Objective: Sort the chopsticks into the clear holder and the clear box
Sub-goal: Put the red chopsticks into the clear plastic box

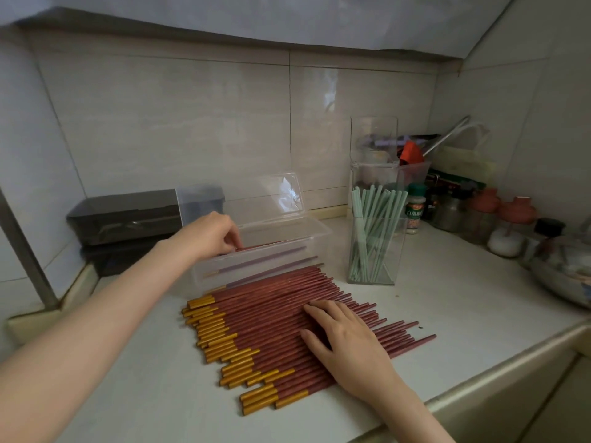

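Note:
A wide spread of red chopsticks with gold ends [275, 318] lies on the white counter. My right hand [347, 342] rests flat on them, fingers apart. Behind the spread stands the clear box [307, 241] with its lid up and a few red chopsticks inside. My left hand [212, 233] reaches over the box's left end, fingertips pinched on a red chopstick lying in it. To the right, the clear holder [374, 251] stands upright with several pale green chopsticks [372, 219] in it.
Two dark boxes [124, 215] are stacked at the back left. More clear containers [380, 161], spice jars [415, 206] and red-lidded jars [511, 225] crowd the back right corner. A bowl [566, 273] sits at the far right. The counter's front edge [499, 375] runs at lower right.

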### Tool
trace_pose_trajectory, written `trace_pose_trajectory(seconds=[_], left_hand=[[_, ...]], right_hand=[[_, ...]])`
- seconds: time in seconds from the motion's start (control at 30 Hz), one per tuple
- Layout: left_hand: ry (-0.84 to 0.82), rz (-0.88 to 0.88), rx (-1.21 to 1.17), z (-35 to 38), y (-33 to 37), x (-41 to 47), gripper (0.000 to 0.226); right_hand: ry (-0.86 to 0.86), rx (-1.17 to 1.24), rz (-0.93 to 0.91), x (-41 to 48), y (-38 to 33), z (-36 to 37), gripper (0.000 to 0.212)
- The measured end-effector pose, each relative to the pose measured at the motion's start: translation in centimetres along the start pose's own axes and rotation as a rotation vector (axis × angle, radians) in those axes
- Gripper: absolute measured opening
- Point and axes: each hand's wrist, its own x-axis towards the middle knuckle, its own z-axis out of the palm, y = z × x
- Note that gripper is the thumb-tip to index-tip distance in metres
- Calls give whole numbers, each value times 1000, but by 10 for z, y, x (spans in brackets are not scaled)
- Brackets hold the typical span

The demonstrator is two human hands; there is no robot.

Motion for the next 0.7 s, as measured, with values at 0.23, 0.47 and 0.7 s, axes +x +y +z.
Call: trace_pose_trajectory(seconds=[0.23,0.47,0.7], left_hand=[[117,-45,-164,8,-2,1,23],[244,176,-171,15,40,-70,13],[-51,141,-138,54,38,-90,18]], right_hand=[[10,6,0,-1,0,0,74],[8,6,-3,-1,0,0,77],[9,2,1,0,-1,0,77]])
